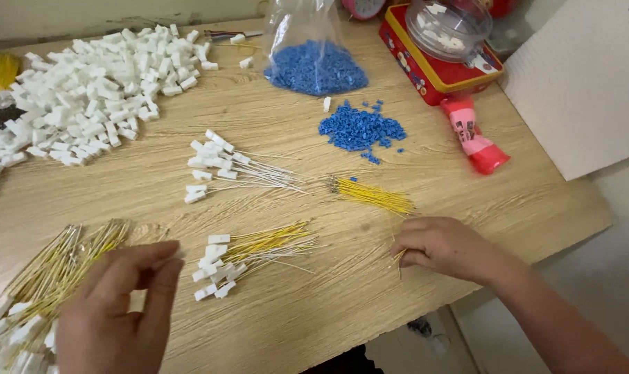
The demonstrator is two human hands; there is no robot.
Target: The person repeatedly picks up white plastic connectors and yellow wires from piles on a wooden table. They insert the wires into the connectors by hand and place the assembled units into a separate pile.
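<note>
My right hand [442, 246] rests on the wooden table [411, 298] near its front edge, its fingers pinched on a few short yellow wires [399, 257]. A small bundle of yellow wires [373, 195] lies just beyond it. My left hand [124, 312] hovers at the lower left with fingers curled and apart, nothing visibly in it. It is nearest a bunch of yellow and white wires with white plastic ends [248, 256] and a larger bunch of the same [47, 277] to its left.
A big heap of white plastic blocks [99, 90] fills the back left. Another wired bunch [224, 173] lies mid-table. Loose blue beads [359, 129], a clear bag of blue beads [314, 66], a red tin with a clear bowl [442, 48] and a pink tube [474, 135] stand at the back right.
</note>
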